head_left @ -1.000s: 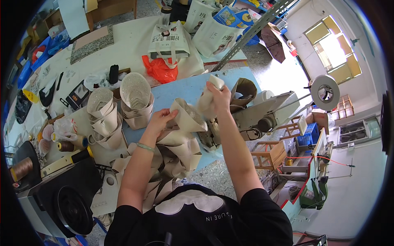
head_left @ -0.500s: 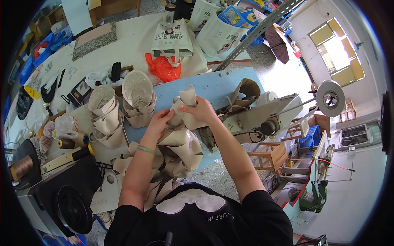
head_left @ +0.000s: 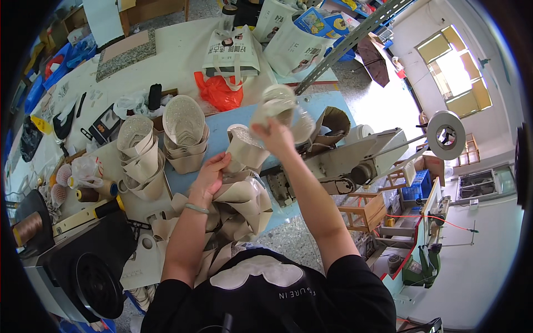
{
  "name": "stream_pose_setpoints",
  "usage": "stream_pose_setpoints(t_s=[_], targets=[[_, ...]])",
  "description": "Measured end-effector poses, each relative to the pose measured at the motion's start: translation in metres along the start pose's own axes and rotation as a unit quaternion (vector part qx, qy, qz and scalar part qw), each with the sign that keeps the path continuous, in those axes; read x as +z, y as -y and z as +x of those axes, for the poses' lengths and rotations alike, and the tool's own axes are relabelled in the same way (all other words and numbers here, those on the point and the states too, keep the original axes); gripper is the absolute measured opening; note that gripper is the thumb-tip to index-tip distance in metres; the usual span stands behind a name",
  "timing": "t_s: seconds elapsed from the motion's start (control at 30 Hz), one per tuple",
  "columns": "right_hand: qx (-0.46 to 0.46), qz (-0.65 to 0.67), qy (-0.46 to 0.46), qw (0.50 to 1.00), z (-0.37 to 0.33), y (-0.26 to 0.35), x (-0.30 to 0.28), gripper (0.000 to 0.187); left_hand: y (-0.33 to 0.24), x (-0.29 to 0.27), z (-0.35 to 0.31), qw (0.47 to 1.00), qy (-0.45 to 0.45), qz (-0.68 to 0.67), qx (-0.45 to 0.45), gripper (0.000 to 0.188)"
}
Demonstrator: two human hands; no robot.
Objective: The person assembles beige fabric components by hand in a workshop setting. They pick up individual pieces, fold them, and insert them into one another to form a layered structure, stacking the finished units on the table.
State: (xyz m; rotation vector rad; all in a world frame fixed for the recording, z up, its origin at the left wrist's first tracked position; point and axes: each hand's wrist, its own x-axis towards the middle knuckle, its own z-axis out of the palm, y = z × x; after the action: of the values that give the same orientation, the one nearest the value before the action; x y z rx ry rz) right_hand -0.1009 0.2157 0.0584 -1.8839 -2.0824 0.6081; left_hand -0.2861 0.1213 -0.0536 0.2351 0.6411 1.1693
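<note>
My left hand [head_left: 210, 176], with a bracelet at its wrist, holds a beige cup-shaped fabric piece [head_left: 247, 149] by its lower left side. Its open top shows a speckled pale lining. My right hand [head_left: 275, 137] is smeared by motion just above that piece. Its fingers are closed on a pale rounded piece [head_left: 277, 102], too blurred to name more exactly. Below my hands lies a heap of loose beige pieces [head_left: 244, 202], partly behind my left forearm. To the left stand two stacks of nested beige cup-shaped pieces, the nearer stack [head_left: 145, 166] and the farther stack [head_left: 186, 147].
A sewing machine [head_left: 350, 161] stands to my right on the blue tabletop [head_left: 227, 119], beside a brown open container [head_left: 333, 125]. A red plastic bag [head_left: 219, 93] and white carrier bags [head_left: 230, 53] sit at the back. Thread spools [head_left: 89, 194] lie at left.
My right hand has drawn away from the left, up and slightly right, with the pale piece in it. The cup-shaped piece in my left hand now shows its open top.
</note>
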Motion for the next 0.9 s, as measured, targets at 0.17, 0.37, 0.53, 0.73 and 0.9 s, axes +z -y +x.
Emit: stream_pose_setpoints(t_s=[0.17, 0.37, 0.53, 0.73, 0.9], targets=[[-0.054, 0.008, 0.146, 0.988, -0.027, 0.006, 0.029, 0.090, -0.001, -0.003, 0.002, 0.998, 0.005, 0.070, 0.003, 0.024], [0.008, 0.028, 0.068, 0.997, -0.029, -0.001, 0.029, 0.083, -0.020, 0.003, 0.003, 0.880, -0.081, 0.467, -0.001, 0.052], [-0.005, 0.030, 0.071, 0.997, -0.035, 0.001, 0.030, 0.073, -0.003, -0.011, 0.015, 0.936, -0.051, 0.348, -0.024, 0.040], [0.213, 0.605, -0.208, 0.739, 0.019, -0.066, 0.059, 0.039, 0.014, 0.007, 0.020, 0.933, -0.054, 0.355, -0.012, 0.032], [0.089, 0.376, -0.192, 0.902, 0.046, -0.070, 0.022, 0.031, 0.022, -0.020, 0.029, 0.969, -0.055, 0.242, 0.003, 0.030]])
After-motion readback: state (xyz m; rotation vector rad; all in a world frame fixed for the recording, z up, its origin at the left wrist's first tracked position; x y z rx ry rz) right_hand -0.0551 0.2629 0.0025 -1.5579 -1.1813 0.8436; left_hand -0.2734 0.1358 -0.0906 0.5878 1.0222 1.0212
